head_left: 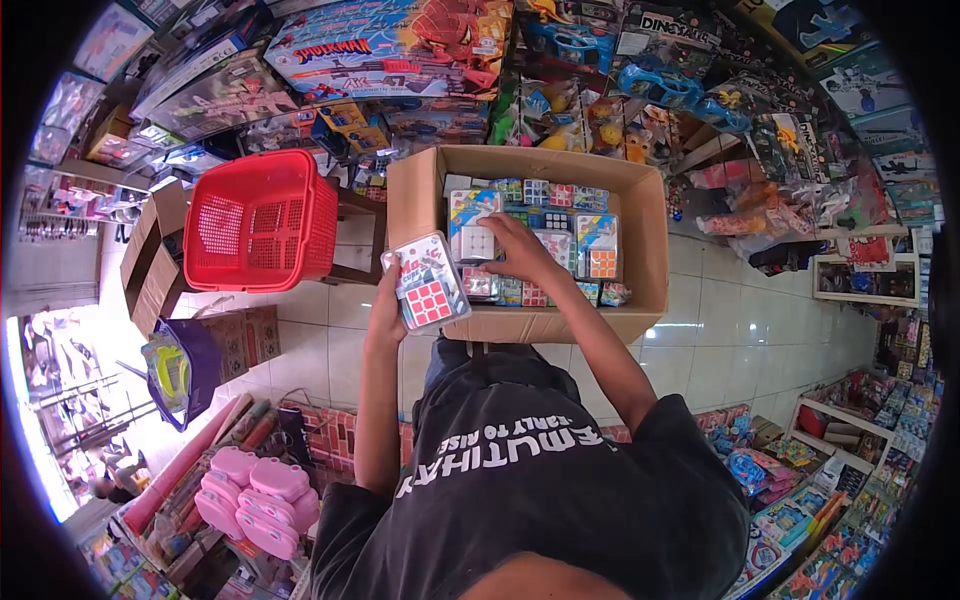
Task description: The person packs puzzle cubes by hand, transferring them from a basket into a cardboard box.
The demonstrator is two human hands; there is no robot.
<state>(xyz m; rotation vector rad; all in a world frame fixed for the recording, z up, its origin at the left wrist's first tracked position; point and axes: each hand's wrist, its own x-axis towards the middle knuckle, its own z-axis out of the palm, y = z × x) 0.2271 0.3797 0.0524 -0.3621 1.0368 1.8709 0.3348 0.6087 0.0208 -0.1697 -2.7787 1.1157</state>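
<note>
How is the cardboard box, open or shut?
Open: the cardboard box shows cube packs inside, and the right hand reaches in.

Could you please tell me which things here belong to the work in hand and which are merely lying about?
In hand: left hand holding blister-packed red-faced puzzle cube; right hand on packed cubes in brown cardboard box.
Lying about: red plastic basket; pink plastic cases; boxed Spider-Man toy.

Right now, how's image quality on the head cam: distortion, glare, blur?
Head view: heavy fisheye, black corners, shelves bend at the rim; daylight blows out the image's left edge; centre is sharp, the cube pack in the left hand and the cardboard box read clearly; mild sheen on floor tiles, no motion blur.
</note>
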